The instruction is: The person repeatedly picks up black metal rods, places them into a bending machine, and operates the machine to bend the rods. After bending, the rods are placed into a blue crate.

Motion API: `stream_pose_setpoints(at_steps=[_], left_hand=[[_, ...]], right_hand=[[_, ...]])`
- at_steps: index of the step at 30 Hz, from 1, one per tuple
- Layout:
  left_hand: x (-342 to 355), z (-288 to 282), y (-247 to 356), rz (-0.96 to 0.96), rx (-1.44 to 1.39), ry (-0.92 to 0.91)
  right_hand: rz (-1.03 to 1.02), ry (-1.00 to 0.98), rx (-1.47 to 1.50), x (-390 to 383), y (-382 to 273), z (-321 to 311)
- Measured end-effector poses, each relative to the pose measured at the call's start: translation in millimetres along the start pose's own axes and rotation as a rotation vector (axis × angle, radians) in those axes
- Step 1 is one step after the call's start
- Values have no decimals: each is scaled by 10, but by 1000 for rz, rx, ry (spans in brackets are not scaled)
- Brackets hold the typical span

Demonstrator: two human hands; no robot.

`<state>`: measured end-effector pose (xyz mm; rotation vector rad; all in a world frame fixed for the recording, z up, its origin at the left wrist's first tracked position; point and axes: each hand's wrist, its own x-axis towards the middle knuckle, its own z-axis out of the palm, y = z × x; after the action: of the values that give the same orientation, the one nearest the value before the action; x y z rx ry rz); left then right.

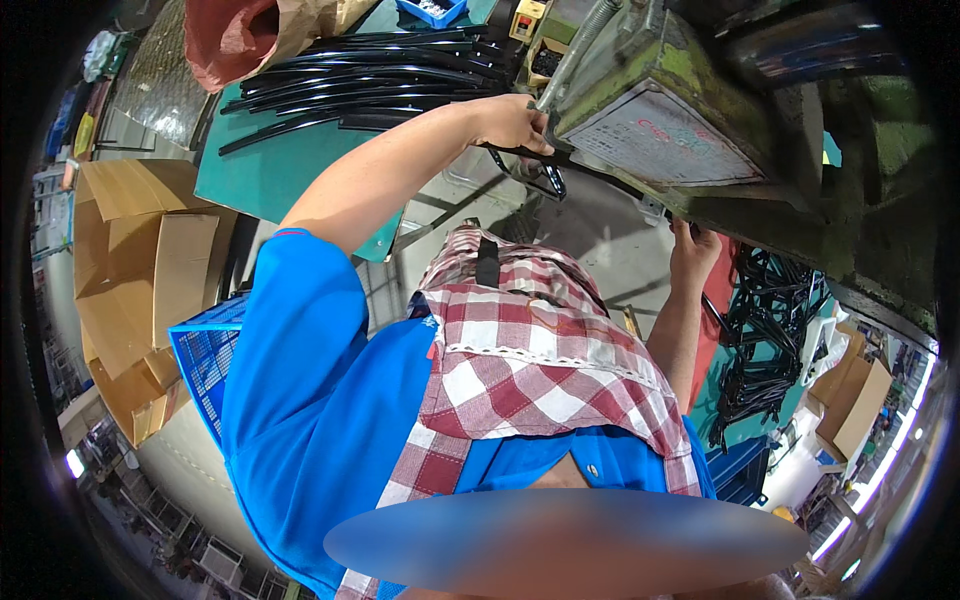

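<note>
My left hand (512,122) reaches forward to the near left corner of a worn green machine (700,75). Its fingers are wrapped round a dark tube (520,152), which runs along the machine's lower edge toward the right. Close by stands a metal coil spring (582,48). Below the tube hangs a shiny black bent piece (553,184); I cannot tell whether it is joined to the tube. My right hand (695,252) is raised at the machine's front edge with its fingers curled closed. Whatever it holds is hidden by the fingers and the machine.
Long black tubes (390,75) lie on a green table (250,175) at the far left, beside a reddish bag (225,50) and blue tray (435,12). Black bent metal parts (755,345) are heaped at right. A cardboard box (135,250) and blue crate (205,360) stand left.
</note>
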<state>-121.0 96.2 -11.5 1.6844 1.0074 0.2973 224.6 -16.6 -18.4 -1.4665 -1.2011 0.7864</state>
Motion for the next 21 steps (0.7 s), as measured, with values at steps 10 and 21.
stream_pose_setpoints(at_steps=[10, 21], left_hand=[[-79, 41, 180, -257, 256, -154], [15, 23, 347, -167, 500, -162]], right_hand=[[-404, -80, -904, -19, 101, 78], [-422, -499, -868, -100, -413, 1140]])
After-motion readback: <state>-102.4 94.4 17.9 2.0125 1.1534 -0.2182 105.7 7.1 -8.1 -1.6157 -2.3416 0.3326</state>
